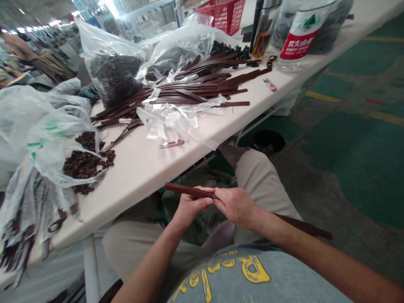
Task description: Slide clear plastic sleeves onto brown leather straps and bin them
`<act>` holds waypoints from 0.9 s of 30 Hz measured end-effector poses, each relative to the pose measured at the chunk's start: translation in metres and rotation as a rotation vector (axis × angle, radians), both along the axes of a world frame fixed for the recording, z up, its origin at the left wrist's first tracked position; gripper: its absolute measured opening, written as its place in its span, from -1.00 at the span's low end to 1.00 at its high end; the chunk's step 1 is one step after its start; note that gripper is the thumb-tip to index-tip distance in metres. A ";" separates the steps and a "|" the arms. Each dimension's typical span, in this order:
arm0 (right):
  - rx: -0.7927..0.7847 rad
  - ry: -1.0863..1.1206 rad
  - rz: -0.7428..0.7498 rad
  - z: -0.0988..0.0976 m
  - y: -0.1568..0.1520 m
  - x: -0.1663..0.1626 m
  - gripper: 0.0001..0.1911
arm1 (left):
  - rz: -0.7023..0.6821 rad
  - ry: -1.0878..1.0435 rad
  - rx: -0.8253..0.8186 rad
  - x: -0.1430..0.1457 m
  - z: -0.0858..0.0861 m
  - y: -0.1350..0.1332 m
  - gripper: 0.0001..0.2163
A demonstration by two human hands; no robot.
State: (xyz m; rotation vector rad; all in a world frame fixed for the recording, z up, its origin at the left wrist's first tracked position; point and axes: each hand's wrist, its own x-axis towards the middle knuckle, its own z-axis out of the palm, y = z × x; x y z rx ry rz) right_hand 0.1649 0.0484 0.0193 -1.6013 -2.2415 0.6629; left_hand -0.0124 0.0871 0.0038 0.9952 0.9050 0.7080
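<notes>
A dark brown leather-like strap [178, 188] runs through both of my hands above my lap. My left hand [189, 205] is closed around it, and one end sticks out past my fingers to the left. Close beside it, my right hand [235, 205] pinches the strap, its fingertips near the left thumb. The strap's long tail [303, 226] emerges under my right forearm and hangs over my thigh. What lies between my fingertips is too small to make out. On the table, a pile of similar brown straps [195, 88] lies with crumpled clear plastic wrappers [170, 120] on it.
The white table [132, 168] crosses in front of my knees. It holds pink thread snips [172, 144], a second pair [269, 84], small brown loops [82, 166], bagged dark pieces [115, 75], a water bottle [295, 46] and a red basket [221, 14]. A black bin [268, 141] stands on the floor.
</notes>
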 end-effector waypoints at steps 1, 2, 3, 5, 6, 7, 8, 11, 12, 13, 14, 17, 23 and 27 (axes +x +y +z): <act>0.027 0.029 -0.013 0.001 0.001 0.000 -0.70 | 0.011 -0.015 0.015 0.000 -0.001 0.000 -0.70; 0.070 0.065 -0.029 0.003 0.001 0.001 -0.70 | 0.030 -0.031 0.030 -0.001 -0.002 0.001 -0.71; 0.133 0.110 -0.047 0.006 0.000 0.002 -0.70 | 0.060 -0.046 0.043 -0.003 -0.004 0.002 -0.72; 0.285 0.226 -0.067 0.011 -0.007 0.004 -0.72 | 0.141 -0.068 0.052 -0.006 -0.007 0.004 -0.73; 0.327 0.298 -0.039 0.013 -0.013 0.004 -0.75 | 0.180 -0.077 0.048 -0.007 -0.008 0.005 -0.73; 0.318 0.387 0.018 0.013 -0.020 0.003 -0.77 | 0.207 -0.086 0.043 -0.008 -0.008 0.005 -0.72; 0.238 0.498 0.080 0.012 -0.027 0.002 -0.79 | 0.219 -0.091 0.047 -0.009 -0.008 0.005 -0.71; -0.300 0.967 0.034 -0.002 -0.048 -0.002 -0.66 | 0.160 -0.062 0.146 -0.010 -0.002 0.004 -0.73; -0.466 1.142 -0.116 -0.008 -0.052 -0.002 -0.59 | 0.119 -0.036 0.203 -0.010 0.002 0.003 -0.75; -0.579 1.302 -0.304 -0.015 -0.053 0.000 -0.54 | 0.077 -0.008 0.263 -0.010 0.005 0.002 -0.77; -0.630 1.438 -0.492 -0.020 -0.052 0.004 -0.54 | 0.038 0.012 0.321 -0.009 0.009 0.000 -0.79; -0.543 1.646 -0.869 -0.027 -0.039 0.024 -0.67 | -0.088 0.026 0.481 -0.007 0.016 -0.003 -0.83; -0.023 1.554 -1.046 0.033 -0.012 0.096 -0.78 | -0.285 0.217 0.726 0.002 0.009 -0.006 -0.69; 0.115 1.060 -0.739 0.097 -0.010 0.137 -0.68 | -0.273 0.263 0.689 0.004 0.003 -0.004 -0.73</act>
